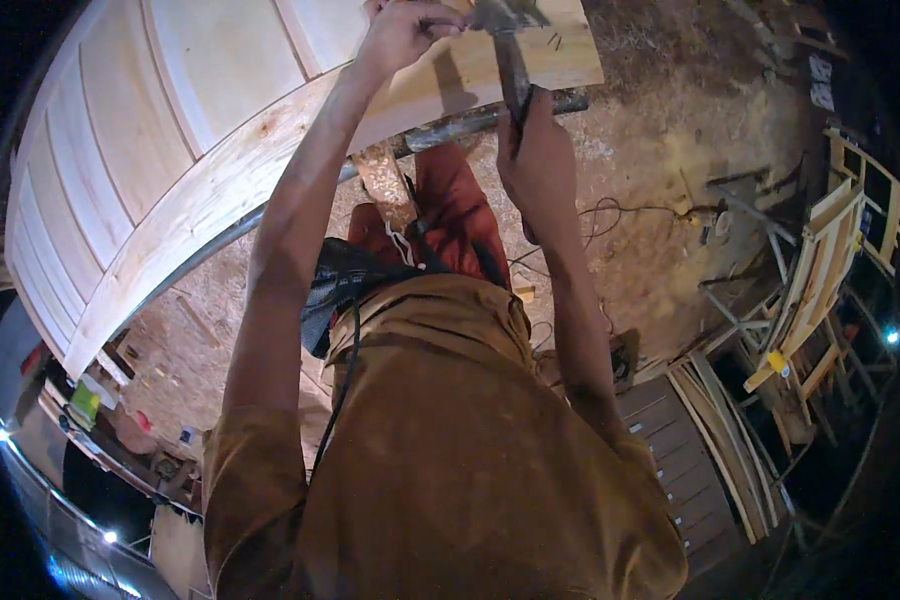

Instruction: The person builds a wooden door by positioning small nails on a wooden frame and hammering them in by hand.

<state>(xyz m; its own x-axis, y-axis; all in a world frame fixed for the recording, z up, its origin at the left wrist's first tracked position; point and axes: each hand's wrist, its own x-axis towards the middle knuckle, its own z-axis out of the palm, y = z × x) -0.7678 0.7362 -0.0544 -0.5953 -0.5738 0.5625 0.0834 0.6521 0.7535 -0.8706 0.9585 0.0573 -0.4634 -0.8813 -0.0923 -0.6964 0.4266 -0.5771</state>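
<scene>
One bare right hand [540, 165] grips a dark-handled metal hammer [512, 72] over a pale, curved wooden board [562, 58]; keep the curled left hand [406, 38] (whether it holds anything cannot be told) clear of the striking path.

- The left hand [402, 38] meets the top edge, and whatever its fingertips pinch is too small to tell.
- The head of the hammer [513, 72] is blurred and touches that edge.
- The right hand [542, 165] hides the handle's lower part.
- The slatted wooden panel [230, 50] is cut off above.
- Thin dark marks near the hammer head are too small to identify.
</scene>
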